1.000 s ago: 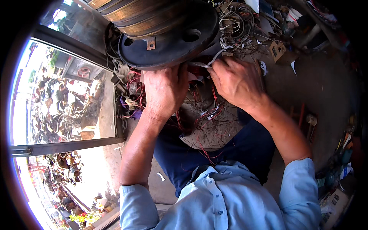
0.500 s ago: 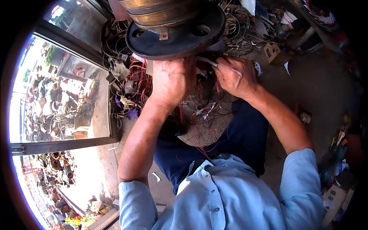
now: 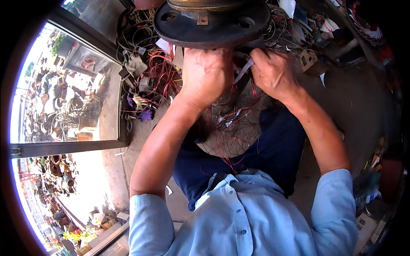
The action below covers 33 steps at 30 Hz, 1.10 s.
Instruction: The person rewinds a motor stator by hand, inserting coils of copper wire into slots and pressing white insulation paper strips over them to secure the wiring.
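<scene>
Head view: pale strip drawn at the underside of a black disc

Hands. Right hand: fingers curled, apparently pinching the pale strip, which bends in the gap between the two hands. Left hand: pressed up under the black disc; fingertips hidden, so I cannot tell whether they grip anything.

Step, as I judge it from where I stand: lacing or binding with the strip beneath the disc. The next move would seem to call for a steady pull by the right hand, the left bracing, with wires kept out of the loop.

Outward. Above both hands, the disc carries brass-coloured bands. Left of the left hand, a tangle of red wires; below the hands, thin loose wires hang toward the dark blue trousers. Right of the right hand, a cardboard box.

Against half a second ago: strip lay across the right knuckles, now curves between the hands; disc and hands sit farther right in view, possibly head motion.
</scene>
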Motion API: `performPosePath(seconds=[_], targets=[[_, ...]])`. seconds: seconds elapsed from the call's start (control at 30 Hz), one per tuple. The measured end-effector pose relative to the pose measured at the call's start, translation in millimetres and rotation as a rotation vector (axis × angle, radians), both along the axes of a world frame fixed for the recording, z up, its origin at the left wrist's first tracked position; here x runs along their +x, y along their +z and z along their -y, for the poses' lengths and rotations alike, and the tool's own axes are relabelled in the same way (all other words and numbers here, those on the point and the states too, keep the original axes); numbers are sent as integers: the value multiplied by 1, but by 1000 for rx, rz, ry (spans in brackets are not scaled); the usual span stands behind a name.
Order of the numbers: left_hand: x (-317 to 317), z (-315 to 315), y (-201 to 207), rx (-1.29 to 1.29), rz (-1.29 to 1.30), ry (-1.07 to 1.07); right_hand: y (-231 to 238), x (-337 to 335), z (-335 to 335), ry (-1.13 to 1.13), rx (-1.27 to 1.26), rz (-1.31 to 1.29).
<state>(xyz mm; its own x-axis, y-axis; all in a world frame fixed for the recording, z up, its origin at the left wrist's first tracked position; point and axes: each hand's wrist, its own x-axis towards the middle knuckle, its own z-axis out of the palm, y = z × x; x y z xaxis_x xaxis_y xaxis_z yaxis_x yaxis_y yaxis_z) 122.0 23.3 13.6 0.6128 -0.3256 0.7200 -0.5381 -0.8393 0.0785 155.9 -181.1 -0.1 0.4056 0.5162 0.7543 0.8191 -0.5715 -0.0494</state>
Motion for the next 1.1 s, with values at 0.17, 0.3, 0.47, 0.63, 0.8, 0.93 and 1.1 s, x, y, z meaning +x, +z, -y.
performPosePath(seconds=[0.17, 0.3, 0.47, 0.63, 0.8, 0.93, 1.1], targets=[[4, -2, 0, -1, -10, -25, 4, -1, 4, 23, -29, -153], [2, -12, -3, 38, 0, 13, 26, -3, 6, -41, -156, -211], [7, -7, 5, 90, -4, 17, 27, -4, 4, -105, -227, -87], [6, -5, 11, 123, -132, 13, 22, -7, -2, -178, -253, -16], [-1, -10, 15, 171, -101, 57, 12, -8, 14, -2, 42, -310], [-18, -1, 18, 181, -133, 119, -13, -4, 42, 6, 258, -568], [-13, 20, 15, 213, -214, 144, -29, 22, 37, 15, 407, -566]])
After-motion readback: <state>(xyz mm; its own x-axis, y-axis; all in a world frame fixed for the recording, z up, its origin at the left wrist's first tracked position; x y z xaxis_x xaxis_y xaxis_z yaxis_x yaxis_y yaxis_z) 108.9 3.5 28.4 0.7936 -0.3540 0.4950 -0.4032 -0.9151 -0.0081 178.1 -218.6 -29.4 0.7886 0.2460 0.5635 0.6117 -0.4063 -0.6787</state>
